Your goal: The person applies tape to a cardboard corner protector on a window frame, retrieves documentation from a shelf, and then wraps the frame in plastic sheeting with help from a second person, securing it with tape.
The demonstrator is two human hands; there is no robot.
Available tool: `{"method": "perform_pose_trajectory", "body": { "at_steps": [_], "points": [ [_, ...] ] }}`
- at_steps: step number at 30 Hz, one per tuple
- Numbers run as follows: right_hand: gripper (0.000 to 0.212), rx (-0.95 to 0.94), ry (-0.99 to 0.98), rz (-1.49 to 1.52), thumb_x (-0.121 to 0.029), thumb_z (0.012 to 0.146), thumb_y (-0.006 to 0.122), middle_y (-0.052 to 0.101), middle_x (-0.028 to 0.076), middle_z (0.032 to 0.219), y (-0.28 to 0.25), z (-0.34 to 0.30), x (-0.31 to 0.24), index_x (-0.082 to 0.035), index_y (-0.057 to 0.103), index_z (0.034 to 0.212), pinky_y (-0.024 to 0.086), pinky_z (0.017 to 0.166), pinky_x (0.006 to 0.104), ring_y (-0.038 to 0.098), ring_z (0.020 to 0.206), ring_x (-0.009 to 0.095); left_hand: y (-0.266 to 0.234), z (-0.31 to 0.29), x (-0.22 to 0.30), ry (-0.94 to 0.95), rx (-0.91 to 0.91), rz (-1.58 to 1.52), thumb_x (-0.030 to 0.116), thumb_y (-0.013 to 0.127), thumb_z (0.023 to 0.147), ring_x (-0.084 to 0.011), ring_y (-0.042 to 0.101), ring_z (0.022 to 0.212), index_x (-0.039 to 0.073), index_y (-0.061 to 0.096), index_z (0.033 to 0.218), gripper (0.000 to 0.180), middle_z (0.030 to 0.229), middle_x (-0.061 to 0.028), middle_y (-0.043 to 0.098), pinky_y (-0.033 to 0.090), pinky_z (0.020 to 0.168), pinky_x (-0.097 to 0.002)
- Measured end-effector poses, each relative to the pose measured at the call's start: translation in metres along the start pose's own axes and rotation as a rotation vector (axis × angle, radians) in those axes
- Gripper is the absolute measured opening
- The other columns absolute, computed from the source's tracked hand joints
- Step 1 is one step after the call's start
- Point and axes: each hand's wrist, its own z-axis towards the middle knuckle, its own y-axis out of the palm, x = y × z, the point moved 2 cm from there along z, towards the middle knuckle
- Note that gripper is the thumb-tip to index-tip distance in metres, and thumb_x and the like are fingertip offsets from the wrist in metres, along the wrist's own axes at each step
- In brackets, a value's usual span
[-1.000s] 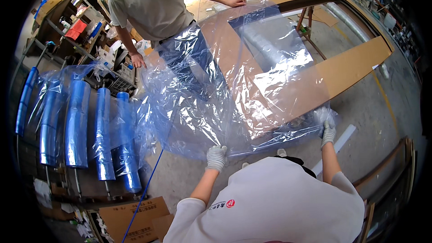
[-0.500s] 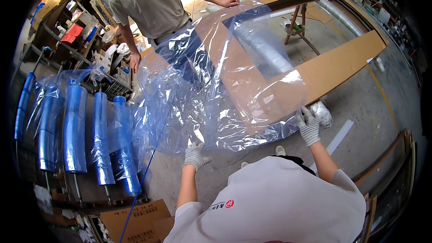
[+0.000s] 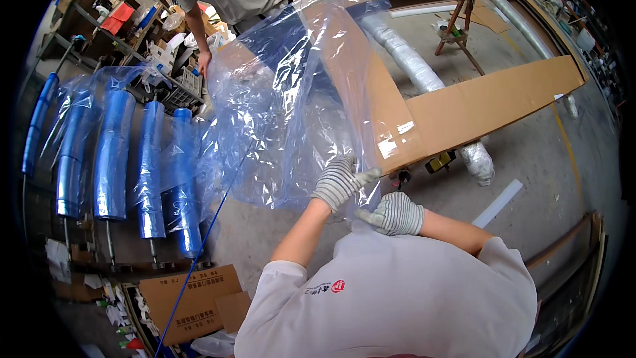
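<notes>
Concrete floor (image 3: 530, 152); gloved left hand (image 3: 338, 181), right hand (image 3: 394, 214) pinch plastic sheet (image 3: 285, 99).

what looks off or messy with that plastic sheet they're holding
The clear plastic sheet is crumpled and bunched rather than flat, gathered where the left hand and right hand grip it close together. No tear is visible.
</notes>
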Motion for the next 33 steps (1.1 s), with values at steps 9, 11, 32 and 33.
{"method": "perform_pose_trajectory", "body": {
  "at_steps": [9,11,32,33],
  "points": [
    [0.043,-0.104,0.000,0.048,-0.024,0.072,0.057,0.050,0.008,0.048,0.012,0.004,-0.002,-0.012,0.051,0.112,0.040,0.040,0.0391,0.051,0.042,0.027,0.010,-0.015,-0.042,-0.165,0.004,-0.798,0.010,0.070,0.068,-0.0120,0.058,0.066,0.000,0.061,0.086,0.023,0.077,-0.0067,0.062,0.048,0.060,-0.0241],
    [0.045,0.026,-0.057,0.145,-0.032,0.075,0.057,0.052,0.008,0.050,0.008,0.001,0.002,-0.008,0.050,0.113,0.042,0.042,0.0378,0.052,0.043,0.028,0.006,-0.015,-0.038,-0.224,0.047,-0.759,0.012,0.074,0.064,-0.0125,0.059,0.066,-0.002,0.061,0.082,0.026,0.073,-0.0070,0.062,0.048,0.060,-0.0235],
    [0.023,-0.136,0.822,-0.063,-0.025,0.075,0.056,0.061,0.017,0.072,0.042,0.025,0.072,-0.002,0.057,0.078,0.047,0.061,0.0402,0.060,0.067,0.031,-0.027,-0.065,-0.091,-0.160,0.887,-1.320,0.035,0.062,0.080,-0.0081,0.043,0.043,0.014,0.050,0.058,0.033,0.052,0.0031,0.048,0.034,0.041,-0.0235],
    [0.019,-0.060,0.713,-0.118,-0.018,0.073,0.055,0.059,0.017,0.083,0.043,0.026,0.066,-0.002,0.054,0.084,0.046,0.068,0.0395,0.058,0.076,0.030,-0.030,-0.073,-0.096,-0.134,0.847,-1.185,0.035,0.062,0.081,-0.0079,0.043,0.044,0.014,0.050,0.057,0.033,0.053,0.0033,0.048,0.034,0.041,-0.0238]
  ]
}}
